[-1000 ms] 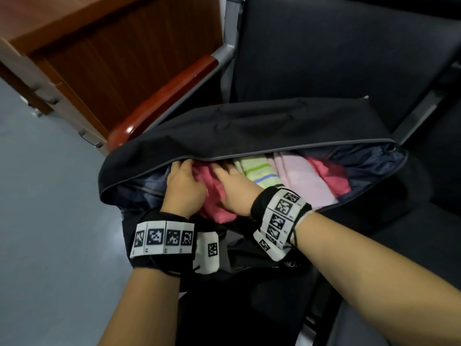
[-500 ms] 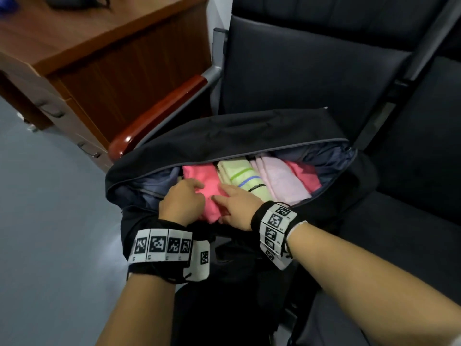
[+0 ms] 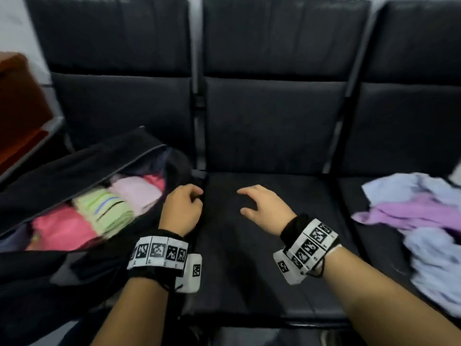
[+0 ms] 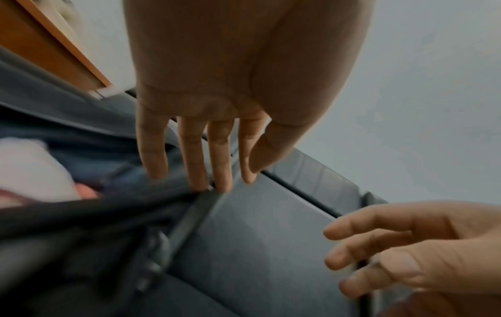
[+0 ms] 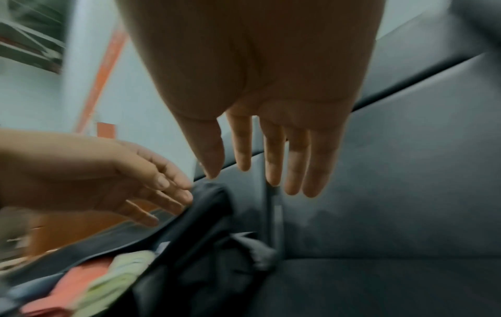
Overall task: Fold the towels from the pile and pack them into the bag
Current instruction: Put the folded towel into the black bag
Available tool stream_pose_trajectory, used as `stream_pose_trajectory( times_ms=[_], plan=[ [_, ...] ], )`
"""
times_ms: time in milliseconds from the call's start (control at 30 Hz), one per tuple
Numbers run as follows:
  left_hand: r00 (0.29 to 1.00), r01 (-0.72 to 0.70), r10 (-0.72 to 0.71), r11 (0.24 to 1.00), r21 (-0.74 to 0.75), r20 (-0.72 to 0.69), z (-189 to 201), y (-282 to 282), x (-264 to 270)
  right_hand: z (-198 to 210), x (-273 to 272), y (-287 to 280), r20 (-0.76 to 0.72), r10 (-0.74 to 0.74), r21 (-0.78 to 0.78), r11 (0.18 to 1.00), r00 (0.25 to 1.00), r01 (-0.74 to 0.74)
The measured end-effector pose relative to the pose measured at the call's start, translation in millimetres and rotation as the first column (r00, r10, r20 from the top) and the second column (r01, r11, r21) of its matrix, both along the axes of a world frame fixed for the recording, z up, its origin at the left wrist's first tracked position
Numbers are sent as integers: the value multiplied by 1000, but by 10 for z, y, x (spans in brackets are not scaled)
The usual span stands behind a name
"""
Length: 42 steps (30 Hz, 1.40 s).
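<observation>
The black bag (image 3: pixel 74 168) lies open on the left seat of a row of black chairs (image 3: pixel 272 121). Inside it, folded towels stand side by side: a pink towel (image 3: pixel 62 227), a green striped towel (image 3: pixel 107 208), a pale pink towel (image 3: pixel 136 193) and another pink one at the far end. The unfolded pile (image 3: pixel 424 221) of lilac and light blue towels lies on the right seat. The left hand (image 3: pixel 182 211) hovers at the bag's right end, fingers (image 4: pixel 152 154) extended and relaxed, holding nothing. The right hand (image 3: pixel 264 208) hovers over the middle seat, fingers spread wide, empty.
</observation>
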<state>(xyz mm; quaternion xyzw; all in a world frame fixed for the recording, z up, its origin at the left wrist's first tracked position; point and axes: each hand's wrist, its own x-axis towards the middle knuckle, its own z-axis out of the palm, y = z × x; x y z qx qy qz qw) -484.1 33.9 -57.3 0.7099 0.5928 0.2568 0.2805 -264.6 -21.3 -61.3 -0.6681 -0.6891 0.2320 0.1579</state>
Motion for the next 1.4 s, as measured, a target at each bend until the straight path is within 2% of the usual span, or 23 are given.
stream_pose_trajectory(
  times_ms=[133,367,533,633,700,767,900,933,1000,1067,1100,1200,1267,1333,1400],
  plan=[
    [980,199,-198,979,-49,12,-119,-268,1204,-101,1168,-654,27,-205,-21,978,978,205],
    [926,376,-375,916,-139,34,-449,-843,3085,-495,2841,-1560,-19,-493,-5,870,870,493],
    [892,448,-451,875,-184,29,-747,-1149,4034,-937,3680,-1997,150,-659,-58,738,737,672],
    [875,479,-484,852,-213,31,-915,-1293,4368,-1196,3902,-2079,91,-710,-182,678,698,713],
    [866,492,-498,838,-236,39,-1019,-1369,4489,-1321,3959,-2051,117,-703,-230,668,701,708],
    [860,499,-509,829,-253,31,-1109,-1417,4532,-1399,4006,-1994,141,-692,-201,680,707,705],
    [848,520,-528,812,-267,44,-1171,-1475,4486,-1441,4064,-2006,83,-732,-165,659,676,734],
    [847,523,-528,809,-268,61,-1164,-1489,4464,-1410,4056,-2024,16,-743,-146,660,669,736],
    [845,533,-523,804,-264,113,-1109,-1520,4400,-1268,3971,-2042,-257,-725,-81,675,639,734],
    [839,544,-511,796,-265,190,-1028,-1555,4379,-1059,3862,-2025,-548,-617,-28,687,564,726],
    [833,550,-501,795,-256,236,-977,-1566,4351,-941,3783,-2005,-637,-549,-14,709,540,705],
    [786,586,-494,788,-191,371,-742,-1585,4106,-569,3431,-1921,-769,-339,50,813,542,580],
    [752,603,-491,781,-160,440,-580,-1586,3861,-367,3159,-1883,-842,-231,46,870,488,491],
    [741,596,-490,795,-114,459,-420,-1566,3576,-218,2886,-1835,-856,-179,52,904,485,424],
    [757,567,-500,823,-41,421,-303,-1526,3260,-124,2631,-1767,-839,-170,51,922,517,384]
  ],
)
